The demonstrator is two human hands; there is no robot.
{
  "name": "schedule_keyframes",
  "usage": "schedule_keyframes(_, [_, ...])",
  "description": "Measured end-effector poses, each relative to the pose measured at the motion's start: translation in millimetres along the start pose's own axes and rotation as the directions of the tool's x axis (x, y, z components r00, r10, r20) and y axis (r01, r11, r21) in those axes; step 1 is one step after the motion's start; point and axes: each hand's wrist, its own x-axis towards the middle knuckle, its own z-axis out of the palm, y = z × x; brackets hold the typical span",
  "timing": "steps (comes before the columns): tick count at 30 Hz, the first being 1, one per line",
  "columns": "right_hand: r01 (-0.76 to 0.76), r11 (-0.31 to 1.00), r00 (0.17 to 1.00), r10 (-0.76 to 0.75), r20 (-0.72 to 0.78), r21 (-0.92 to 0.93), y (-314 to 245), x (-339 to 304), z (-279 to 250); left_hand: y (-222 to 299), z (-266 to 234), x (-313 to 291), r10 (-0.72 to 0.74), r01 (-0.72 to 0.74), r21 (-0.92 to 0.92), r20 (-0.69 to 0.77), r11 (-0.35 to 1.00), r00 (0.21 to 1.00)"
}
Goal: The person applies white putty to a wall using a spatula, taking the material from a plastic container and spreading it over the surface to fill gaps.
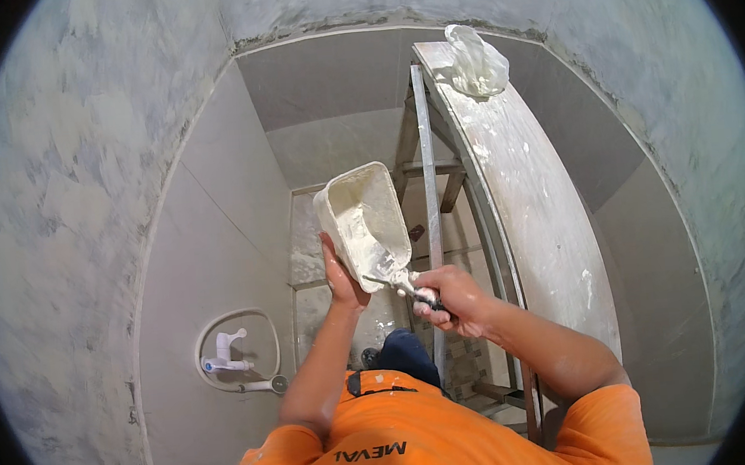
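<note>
In front of me, tilted, is a cream plastic tub with white putty smeared over its inside. My left hand is closed round the tub's near left side, supporting it from outside and below. In my right hand is a putty knife, gripped by its dark handle. Its blade reaches over the near rim into the tub, and putty coats the blade and shank. White smears also mark the fingers of that hand.
Close on my right stands a long plank on a metal-and-wood stand. A crumpled plastic bag lies on its far end. On the left tiled wall are a tap and a hose with a spray head. Putty-patched walls surround me.
</note>
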Motion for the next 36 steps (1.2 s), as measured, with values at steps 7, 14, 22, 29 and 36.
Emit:
schedule_keyframes(7, [0.087,0.961,0.990,-0.113,0.083,0.262,-8,-1,-6,-37,3,-11,-0.087,0.090,0.093,-0.038,0.992,0.995])
schedule_keyframes(14, [0.464,0.822,0.844,-0.524,-0.118,-0.330,-9,0,-13,-44,-5,-4,-0.133,0.147,-0.128,0.114,0.981,0.984])
schedule_keyframes(22, [0.553,0.001,0.267,-0.947,0.177,-0.833,-6,-3,-8,-28,-9,9,-0.103,0.113,-0.243,0.054,0.963,0.993])
schedule_keyframes(29, [0.531,-0.142,0.187,-0.942,0.279,-0.835,-12,-11,-7,-31,-24,16,-0.029,0.035,-0.218,0.031,0.975,0.999])
schedule_keyframes(36, [0.334,-0.107,0.558,-0.778,0.288,-0.936,-4,-13,-7,-24,-26,19,-0.018,0.028,-0.168,0.065,0.985,0.998])
